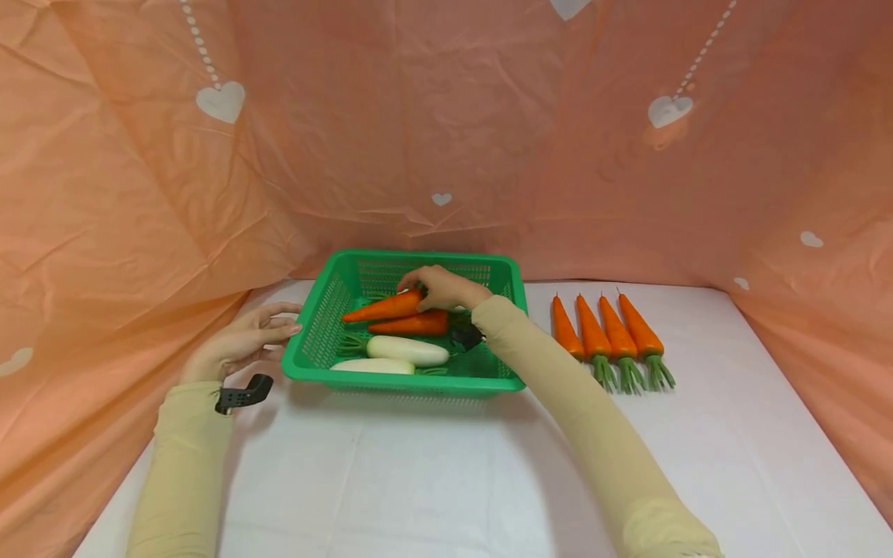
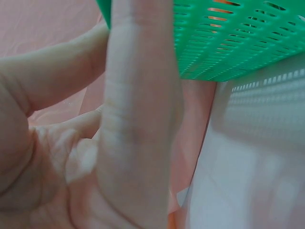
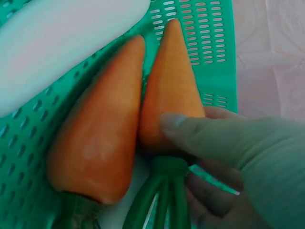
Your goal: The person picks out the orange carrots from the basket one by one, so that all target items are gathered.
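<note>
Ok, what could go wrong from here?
The right hand pinches the upper carrot, which lies against the lower carrot and might drag it along. The right sleeve crosses over the basket's right wall and could bump it. The left hand seems to have only its fingertips at the rim, so the basket might slide.
</note>
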`<state>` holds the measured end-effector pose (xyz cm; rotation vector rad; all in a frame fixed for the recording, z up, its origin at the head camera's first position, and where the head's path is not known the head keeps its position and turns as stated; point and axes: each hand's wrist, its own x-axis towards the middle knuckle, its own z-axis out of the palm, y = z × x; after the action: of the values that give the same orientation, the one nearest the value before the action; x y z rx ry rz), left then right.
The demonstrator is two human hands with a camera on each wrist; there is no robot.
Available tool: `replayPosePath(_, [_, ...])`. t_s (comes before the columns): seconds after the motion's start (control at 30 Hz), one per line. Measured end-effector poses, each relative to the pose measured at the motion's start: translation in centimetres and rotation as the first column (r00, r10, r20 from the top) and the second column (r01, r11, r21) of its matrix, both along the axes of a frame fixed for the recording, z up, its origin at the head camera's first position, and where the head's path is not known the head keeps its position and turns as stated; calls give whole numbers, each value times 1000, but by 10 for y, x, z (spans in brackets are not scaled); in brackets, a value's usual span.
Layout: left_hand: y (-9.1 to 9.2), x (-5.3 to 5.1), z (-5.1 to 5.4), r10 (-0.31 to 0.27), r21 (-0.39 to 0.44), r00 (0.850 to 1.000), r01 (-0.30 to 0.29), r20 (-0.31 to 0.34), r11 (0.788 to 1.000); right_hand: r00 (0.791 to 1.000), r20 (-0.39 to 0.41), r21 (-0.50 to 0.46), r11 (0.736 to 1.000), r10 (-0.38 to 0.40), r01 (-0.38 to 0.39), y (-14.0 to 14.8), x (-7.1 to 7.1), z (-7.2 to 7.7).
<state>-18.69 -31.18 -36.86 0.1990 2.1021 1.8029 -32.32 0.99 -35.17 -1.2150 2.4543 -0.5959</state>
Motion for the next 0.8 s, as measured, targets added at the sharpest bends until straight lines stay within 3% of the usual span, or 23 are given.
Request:
replayPosePath(0.13, [0,-2,0,-26,13,1000,26,-9,1000,1000,4,15,1000,-9,9,6,1,3])
replayPosePath(0.33, [0,-1,2,-25,27,1000,24,1,999,996,72,-104,992,-60,67,25,3,18])
replayPosePath(0.57, [0,-1,1,-9,-12,1000,9,-3,1000,977,200,-284,951,-69,125,63,13,38])
replayPosePath(0.8, [-2,-1,-2,-12,-25,1000,12,-12,1000,937,308,-345,899,-164,270,115,26,52])
